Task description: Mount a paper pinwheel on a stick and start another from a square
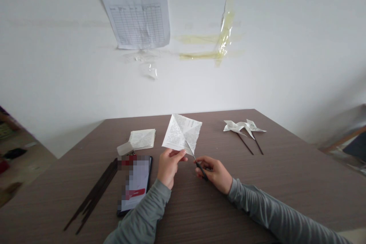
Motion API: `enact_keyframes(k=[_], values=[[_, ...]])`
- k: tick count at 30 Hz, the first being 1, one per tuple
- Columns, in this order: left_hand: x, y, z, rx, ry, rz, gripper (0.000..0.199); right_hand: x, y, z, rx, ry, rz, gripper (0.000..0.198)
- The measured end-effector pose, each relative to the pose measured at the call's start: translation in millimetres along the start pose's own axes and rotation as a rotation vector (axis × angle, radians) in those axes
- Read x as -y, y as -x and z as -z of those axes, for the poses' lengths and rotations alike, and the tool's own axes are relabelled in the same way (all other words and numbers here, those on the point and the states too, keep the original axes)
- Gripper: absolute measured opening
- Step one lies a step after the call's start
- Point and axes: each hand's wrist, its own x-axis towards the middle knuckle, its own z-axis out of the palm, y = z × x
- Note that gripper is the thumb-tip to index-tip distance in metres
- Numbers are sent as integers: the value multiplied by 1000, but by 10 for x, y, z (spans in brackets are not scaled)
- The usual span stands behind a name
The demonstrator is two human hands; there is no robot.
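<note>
A square of printed paper [175, 131] with diagonal creases is held up over the table by my left hand [169, 166], which pinches its lower edge between thumb and fingers. My right hand [214, 171] is closed round the dark handles of a pair of scissors [202, 170]. Their blades lie along the paper from its lower right corner in toward the middle. Whether the blades are fully closed is too small to tell.
Two paper pinwheels [236, 126] on dark sticks lie at the right. To the left are a stack of paper squares [142, 139], a small pale object [125, 148], several dark sticks [97, 188] and a phone [137, 187]. A wall [194, 87] rises behind the brown table [286, 183].
</note>
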Motion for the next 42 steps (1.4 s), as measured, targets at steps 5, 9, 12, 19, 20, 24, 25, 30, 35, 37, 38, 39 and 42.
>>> enact_keyframes(k=[5, 9, 12, 19, 20, 24, 25, 30, 35, 37, 38, 39, 42], values=[[7, 6, 5, 8, 3, -1, 38, 23, -2, 3, -6, 0, 1, 65], [10, 11, 4, 10, 12, -11, 35, 45, 5, 6, -3, 0, 0, 65], [6, 19, -5, 9, 15, -10, 33, 48, 6, 2, -9, 14, 1, 67], [4, 26, -17, 2, 3, 9, 29, 72, 17, 1, -16, 19, -3, 69], [6, 25, -14, 1, 4, 7, 29, 75, 18, 3, -16, 21, -3, 70], [18, 21, -2, 0, 2, -3, 33, 68, 15, 3, -15, 26, -5, 72], [21, 20, 0, 2, -2, -5, 34, 64, 13, 2, -15, 24, -6, 72], [31, 14, 9, 13, -9, -18, 37, 47, 13, -8, -11, 6, -6, 71], [29, 22, 2, 14, -5, -12, 34, 46, 16, 0, -11, 19, 12, 67], [21, 29, -7, 14, -16, -1, 34, 48, 15, 2, -10, 19, 16, 66], [16, 33, -12, 14, -21, 6, 35, 49, 15, 1, -9, 18, 17, 65], [9, 36, -17, 15, -23, 12, 36, 50, 16, 1, -10, 16, 19, 65], [-7, 42, -30, 14, -20, 18, 36, 54, 19, -3, -13, 14, 23, 65]])
